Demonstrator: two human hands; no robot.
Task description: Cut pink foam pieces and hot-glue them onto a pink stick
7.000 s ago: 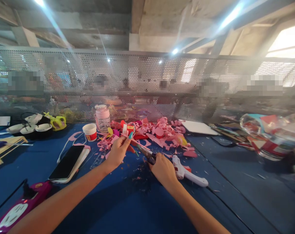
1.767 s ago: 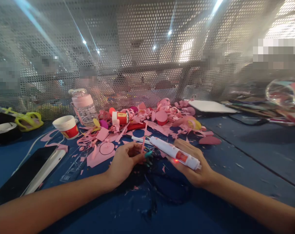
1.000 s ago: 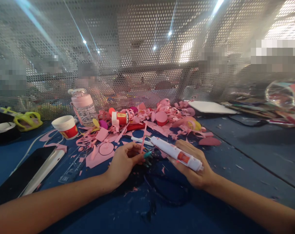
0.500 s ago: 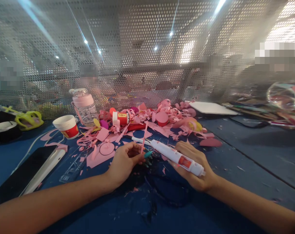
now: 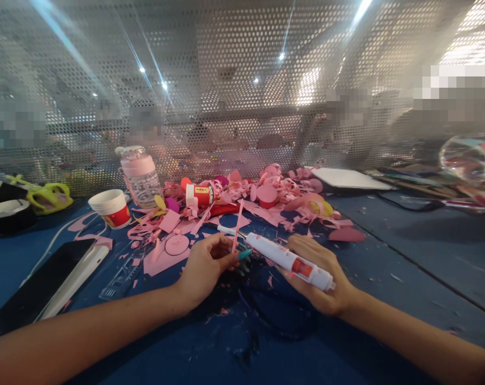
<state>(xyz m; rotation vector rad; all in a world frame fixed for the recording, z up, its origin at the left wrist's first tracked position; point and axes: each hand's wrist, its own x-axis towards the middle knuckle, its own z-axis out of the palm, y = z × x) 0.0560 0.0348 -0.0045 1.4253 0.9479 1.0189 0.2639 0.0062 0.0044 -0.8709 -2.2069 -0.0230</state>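
Observation:
My left hand (image 5: 207, 267), with long teal nails, pinches a narrow pink paper strip (image 5: 238, 226) that stands almost upright above the fingertips. Wrapped around a thick white electric quilling pen (image 5: 274, 253) is my right hand (image 5: 320, 272). The pen has a red window near its rear end. Its thin tip points left at the strip, close to my left fingertips; whether it touches the paper I cannot tell. Behind both hands lies a heap of pink paper strips and curls (image 5: 282, 188), with a round pink piece (image 5: 267, 195) in it.
White paper cups (image 5: 108, 200) and a pink-lidded bottle (image 5: 140, 174) stand left; another cup (image 5: 199, 194) lies in the heap. A phone (image 5: 45, 278) rests on the blue table (image 5: 390, 310). A white flat object (image 5: 348, 178) sits at back right, before a perforated metal screen (image 5: 242, 64).
The quilling pen has shifted very slightly left. My left hand keeps its pinch on the strip, and both hands stay almost where they were.

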